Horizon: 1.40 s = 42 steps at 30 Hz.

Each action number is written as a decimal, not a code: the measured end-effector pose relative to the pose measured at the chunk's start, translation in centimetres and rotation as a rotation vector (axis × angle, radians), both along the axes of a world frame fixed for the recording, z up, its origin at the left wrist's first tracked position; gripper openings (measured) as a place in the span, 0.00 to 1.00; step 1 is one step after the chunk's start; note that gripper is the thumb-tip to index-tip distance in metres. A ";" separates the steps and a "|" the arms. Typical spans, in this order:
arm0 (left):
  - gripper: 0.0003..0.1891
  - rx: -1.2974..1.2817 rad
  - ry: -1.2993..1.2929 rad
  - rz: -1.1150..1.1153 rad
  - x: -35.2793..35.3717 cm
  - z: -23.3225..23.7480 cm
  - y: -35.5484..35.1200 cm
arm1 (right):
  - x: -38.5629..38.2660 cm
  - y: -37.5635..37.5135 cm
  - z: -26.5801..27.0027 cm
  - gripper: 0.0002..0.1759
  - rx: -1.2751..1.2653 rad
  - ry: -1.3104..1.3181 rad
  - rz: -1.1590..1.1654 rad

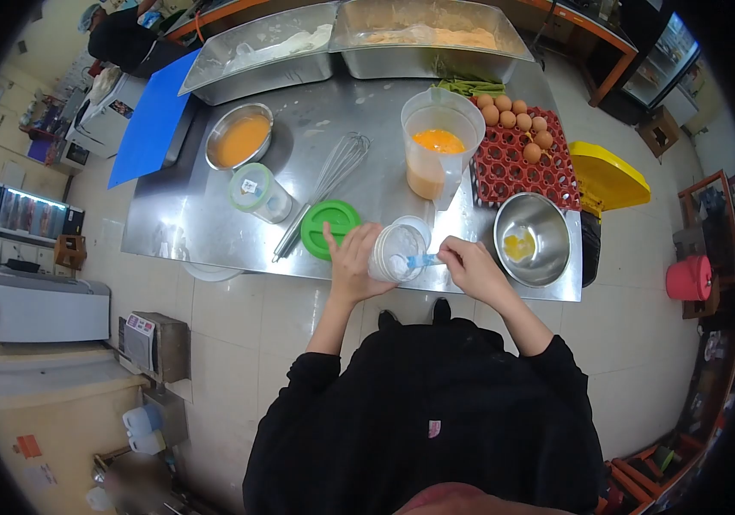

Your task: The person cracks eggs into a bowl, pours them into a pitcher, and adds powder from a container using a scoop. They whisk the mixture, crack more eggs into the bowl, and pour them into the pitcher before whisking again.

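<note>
My left hand (355,264) is wrapped round a clear jar (380,257) of white powder, tilted at the table's near edge. Between the fingers of my right hand (475,270) is the handle of a blue spoon (423,260), whose far end reaches into the jar's mouth. A green lid (330,228) lies flat just beyond my left hand. Behind the jar shows part of a small white round dish or lid (417,227). To the right of my right hand stands a steel bowl (546,257) with some raw egg in it.
A whisk (333,176), a lidded clear tub (262,194) and a bowl of orange liquid (239,137) stand left. A plastic pitcher (443,129) with egg yolks and a red egg tray (505,163) are right. Two steel pans (256,79) line the back. A person (127,39) works far left.
</note>
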<state>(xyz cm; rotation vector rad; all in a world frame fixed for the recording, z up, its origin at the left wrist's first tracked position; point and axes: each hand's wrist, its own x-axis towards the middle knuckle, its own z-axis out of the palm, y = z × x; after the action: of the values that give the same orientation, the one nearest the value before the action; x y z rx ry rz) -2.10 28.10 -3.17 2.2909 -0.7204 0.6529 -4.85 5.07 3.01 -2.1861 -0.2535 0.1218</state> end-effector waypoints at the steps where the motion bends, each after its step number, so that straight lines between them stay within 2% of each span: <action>1: 0.47 0.008 0.003 -0.001 0.0 0.1 0.0 | -0.1 -0.2 0.8 0.08 -0.036 -0.018 0.010; 8: 0.47 -0.005 0.006 -0.034 0.0 0.2 -0.6 | 0.2 -1.6 0.3 0.08 0.028 0.104 -0.023; 17: 0.47 -0.056 0.019 -0.027 0.2 0.4 -0.6 | 0.4 -3.0 -2.5 0.09 0.428 0.344 0.013; 20: 0.48 -0.067 0.015 -0.025 0.3 0.6 -0.6 | 0.4 -3.0 -2.3 0.09 0.487 0.451 0.035; 35: 0.49 -0.056 0.010 -0.036 0.5 0.7 -0.3 | 1.0 -2.8 -1.9 0.08 0.441 0.407 0.104; 42: 0.49 -0.076 0.038 -0.022 0.6 0.6 -0.3 | 1.3 -3.1 -0.9 0.08 0.483 0.393 0.044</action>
<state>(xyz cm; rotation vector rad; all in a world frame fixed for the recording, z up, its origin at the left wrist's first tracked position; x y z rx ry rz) -1.46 27.76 -2.57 2.2172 -0.6902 0.6147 -3.58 1.99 2.10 -1.6363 -0.0931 0.4598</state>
